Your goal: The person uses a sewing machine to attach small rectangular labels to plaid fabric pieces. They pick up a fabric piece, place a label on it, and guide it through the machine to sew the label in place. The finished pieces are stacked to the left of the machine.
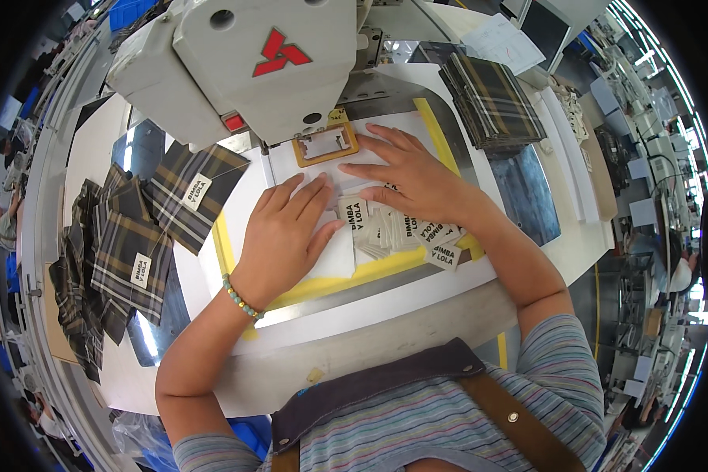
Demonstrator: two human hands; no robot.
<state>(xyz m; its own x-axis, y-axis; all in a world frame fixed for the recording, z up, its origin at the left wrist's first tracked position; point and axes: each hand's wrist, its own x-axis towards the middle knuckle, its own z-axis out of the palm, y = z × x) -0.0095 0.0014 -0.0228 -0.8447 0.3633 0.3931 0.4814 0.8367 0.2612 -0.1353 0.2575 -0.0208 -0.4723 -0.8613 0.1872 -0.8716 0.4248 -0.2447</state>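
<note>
My left hand (283,232) lies palm down with fingers extended on a white sheet (329,258), just below the sewing machine head (259,63). My right hand (413,175) is spread, its index finger reaching beside a small orange-yellow rectangular clamp frame (322,157) under the head. A loose heap of off-white printed fabric labels (374,230) lies between and partly beneath my hands, spilling toward the right over a yellow-taped border (354,275) of the work plate. Neither hand visibly grips anything; what is under my fingertips is partly hidden.
Plaid fabric pieces (126,267), some bearing labels, are piled at the left. A neat plaid stack (488,98) sits at the back right, with papers (499,39) and a monitor (543,35) behind it. Other workstations and workers (669,267) line both edges of the view.
</note>
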